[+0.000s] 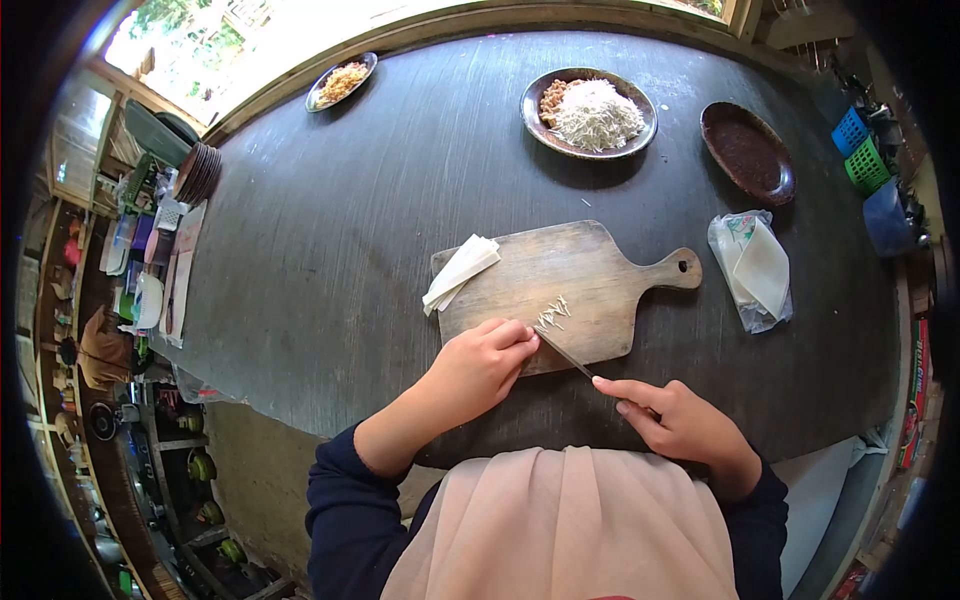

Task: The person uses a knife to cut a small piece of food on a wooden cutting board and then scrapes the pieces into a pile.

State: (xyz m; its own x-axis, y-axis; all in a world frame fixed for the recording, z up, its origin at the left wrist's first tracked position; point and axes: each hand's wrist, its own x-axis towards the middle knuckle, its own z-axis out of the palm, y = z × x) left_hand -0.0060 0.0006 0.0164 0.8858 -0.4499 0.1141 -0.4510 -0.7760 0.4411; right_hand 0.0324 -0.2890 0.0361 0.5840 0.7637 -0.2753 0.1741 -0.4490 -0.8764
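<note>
Tabletop (320, 250), plate (649, 112) of white shreds (598, 115)

You have daylight coming from the blown-out, wooden-framed window (320, 20) up top, laying pale sheen over the dark grey tabletop (340, 200). Shadow falls toward you beneath the round, glossy brown plate (596, 155). The brown, paddle-shaped wooden board (575, 260) looks sharp; fisheye edges curve into black.

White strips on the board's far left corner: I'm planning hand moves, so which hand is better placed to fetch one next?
Probably the left hand: it is at the cutting board's near edge, closer to the white strips, while the right hand holds the knife and sits farther off.
</note>
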